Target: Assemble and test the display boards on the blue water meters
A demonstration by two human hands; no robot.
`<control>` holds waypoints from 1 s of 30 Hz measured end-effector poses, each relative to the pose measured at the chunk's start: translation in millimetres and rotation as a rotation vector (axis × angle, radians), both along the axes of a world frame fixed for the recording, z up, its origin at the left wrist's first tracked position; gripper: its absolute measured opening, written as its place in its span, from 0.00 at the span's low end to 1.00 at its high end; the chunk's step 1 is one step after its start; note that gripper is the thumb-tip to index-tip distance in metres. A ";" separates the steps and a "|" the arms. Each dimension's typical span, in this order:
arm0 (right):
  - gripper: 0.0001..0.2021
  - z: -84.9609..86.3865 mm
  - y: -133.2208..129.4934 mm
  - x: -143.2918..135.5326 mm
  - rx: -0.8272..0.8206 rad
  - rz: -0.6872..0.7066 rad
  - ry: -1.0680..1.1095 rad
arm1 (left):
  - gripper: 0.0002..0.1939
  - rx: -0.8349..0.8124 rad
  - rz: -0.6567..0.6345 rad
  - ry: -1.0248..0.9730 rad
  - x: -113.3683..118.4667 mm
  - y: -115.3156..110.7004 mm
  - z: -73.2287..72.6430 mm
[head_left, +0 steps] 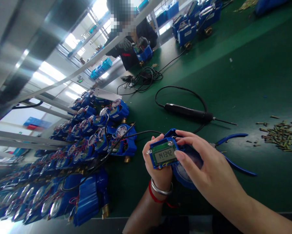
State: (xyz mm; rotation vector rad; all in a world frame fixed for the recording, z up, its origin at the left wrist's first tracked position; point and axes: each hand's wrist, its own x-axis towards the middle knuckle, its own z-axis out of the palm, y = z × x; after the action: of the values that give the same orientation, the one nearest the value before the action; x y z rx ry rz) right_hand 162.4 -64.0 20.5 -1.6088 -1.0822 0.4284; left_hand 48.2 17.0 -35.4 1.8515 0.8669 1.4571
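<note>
A blue meter housing (185,177) is in front of me, near the table's front edge. My left hand (158,165) wraps round its box-shaped part, which holds a green circuit board with a lit-grey display (165,155) reading digits like 141342. A silver bangle and a red cord circle the left wrist. My right hand (204,162) grips the right side of the same box, thumb at the display's edge and fingers along the top. The round part of the meter lies partly hidden under the right hand.
A black electric screwdriver (188,112) with a looping cable lies beyond the hands. Blue-handled pliers (241,167) and a pile of screws (280,136) are at right. Rows of blue meters (89,195) fill the left. Across the green table (233,78), a gloved person handles another meter (144,53).
</note>
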 end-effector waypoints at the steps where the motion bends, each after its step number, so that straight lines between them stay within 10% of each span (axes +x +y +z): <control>1: 0.15 1.3 3.1 0.5 -0.032 0.000 0.016 | 0.27 0.001 0.009 0.000 0.3 0.0 0.0; 18: 0.16 8.8 3.1 -5.6 0.086 -0.092 -0.505 | 0.28 0.089 0.055 0.088 0.2 -1.2 1.6; 30: 0.21 0.8 2.5 15.1 -0.147 0.215 0.093 | 0.25 0.092 0.056 0.100 1.7 -0.7 5.3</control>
State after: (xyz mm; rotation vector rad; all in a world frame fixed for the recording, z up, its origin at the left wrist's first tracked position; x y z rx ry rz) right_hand 177.6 -61.6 21.3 -1.5883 -1.1793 0.7335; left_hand 49.8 16.3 -30.1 1.9972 0.9195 1.4715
